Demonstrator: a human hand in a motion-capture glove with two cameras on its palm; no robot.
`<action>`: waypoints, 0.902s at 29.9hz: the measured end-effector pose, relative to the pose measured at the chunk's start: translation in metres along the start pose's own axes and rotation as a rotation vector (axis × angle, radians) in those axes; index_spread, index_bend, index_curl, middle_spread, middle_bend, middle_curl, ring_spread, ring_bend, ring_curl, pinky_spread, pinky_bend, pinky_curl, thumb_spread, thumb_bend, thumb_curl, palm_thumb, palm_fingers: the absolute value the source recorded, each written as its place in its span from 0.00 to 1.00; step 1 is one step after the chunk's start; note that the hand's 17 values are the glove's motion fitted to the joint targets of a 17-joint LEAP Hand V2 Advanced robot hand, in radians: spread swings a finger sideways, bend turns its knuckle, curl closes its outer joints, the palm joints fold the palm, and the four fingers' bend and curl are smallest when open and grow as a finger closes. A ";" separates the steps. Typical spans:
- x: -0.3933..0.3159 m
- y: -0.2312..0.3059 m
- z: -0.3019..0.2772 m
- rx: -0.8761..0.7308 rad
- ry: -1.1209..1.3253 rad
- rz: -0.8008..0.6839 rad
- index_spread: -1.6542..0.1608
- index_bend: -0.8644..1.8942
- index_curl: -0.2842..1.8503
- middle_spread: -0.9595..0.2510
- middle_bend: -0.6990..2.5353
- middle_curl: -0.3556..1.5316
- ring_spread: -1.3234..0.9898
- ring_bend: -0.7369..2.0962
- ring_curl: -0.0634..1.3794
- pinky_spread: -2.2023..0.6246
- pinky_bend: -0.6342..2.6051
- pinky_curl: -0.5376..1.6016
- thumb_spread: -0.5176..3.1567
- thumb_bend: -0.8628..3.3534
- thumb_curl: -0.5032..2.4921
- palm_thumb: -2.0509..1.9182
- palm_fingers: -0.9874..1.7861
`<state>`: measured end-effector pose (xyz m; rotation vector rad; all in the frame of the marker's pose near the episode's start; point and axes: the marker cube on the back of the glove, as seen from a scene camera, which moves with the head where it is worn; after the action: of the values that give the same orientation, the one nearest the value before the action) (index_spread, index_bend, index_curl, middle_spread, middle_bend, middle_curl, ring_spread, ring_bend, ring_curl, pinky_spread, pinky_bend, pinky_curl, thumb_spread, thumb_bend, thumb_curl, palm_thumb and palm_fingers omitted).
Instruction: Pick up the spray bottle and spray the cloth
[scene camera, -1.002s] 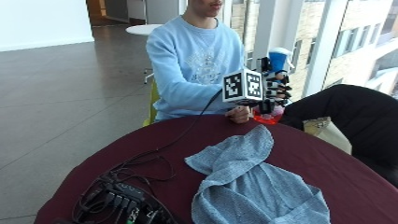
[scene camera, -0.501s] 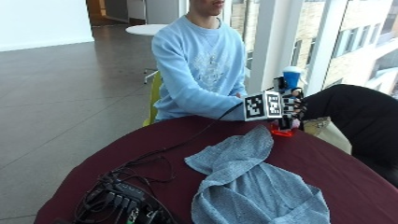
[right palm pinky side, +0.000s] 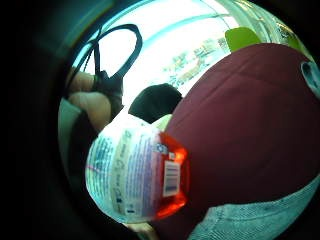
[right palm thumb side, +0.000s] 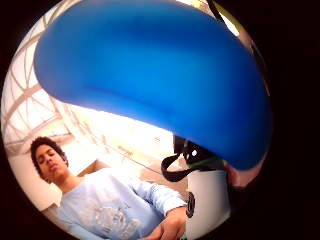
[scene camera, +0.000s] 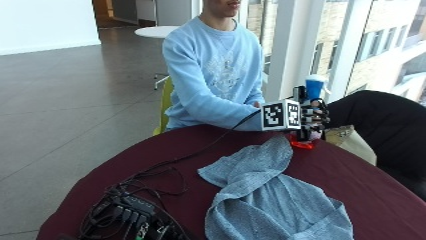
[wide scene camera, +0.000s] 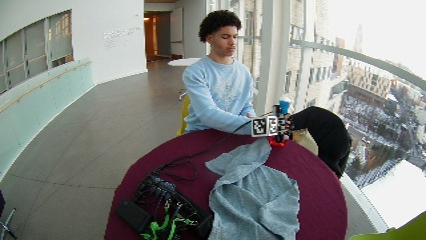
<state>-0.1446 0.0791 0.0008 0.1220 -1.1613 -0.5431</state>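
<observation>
In the outside view my gloved right hand (scene camera: 313, 115) grips the spray bottle (scene camera: 313, 86) around its neck and holds it upright. The bottle has a blue spray head (right palm thumb side: 150, 65), a white label and red liquid at its base (right palm pinky side: 172, 185). Its base sits low over the maroon table (scene camera: 373, 185), just past the far corner of the cloth; I cannot tell if it touches the table. The grey-blue cloth (scene camera: 266, 200) lies crumpled across the middle of the table, reaching the near edge. The wide view shows the same hand (wide scene camera: 283, 122), bottle (wide scene camera: 284, 105) and cloth (wide scene camera: 256, 195).
A tangle of black cables and a power strip (scene camera: 133, 215) lies at the table's front left. A black jacket (scene camera: 379, 125) hangs over a chair at the right, beside the bottle. The person's bare left hand (right palm thumb side: 170, 227) rests by the table's far edge.
My hand has carried the bottle to the right and lower, from in front of the person's chest to the far right of the table by the cloth's corner.
</observation>
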 end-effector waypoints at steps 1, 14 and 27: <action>-0.001 0.002 -0.004 -0.006 0.007 0.003 0.80 0.37 0.29 0.72 0.33 0.44 0.55 0.43 0.31 0.80 0.27 0.42 0.40 0.19 0.36 0.71 0.73; -0.024 0.076 -0.133 -0.091 0.362 0.057 0.77 0.37 0.30 0.73 0.30 0.43 0.56 0.38 0.29 0.83 0.25 0.41 0.43 0.20 0.32 0.68 0.66; -0.026 0.218 -0.244 -0.089 0.818 0.161 0.75 0.37 0.30 0.74 0.29 0.42 0.57 0.35 0.28 0.84 0.25 0.41 0.44 0.20 0.30 0.68 0.64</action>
<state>0.1406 0.2347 -0.0406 0.1529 -0.3442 -0.3426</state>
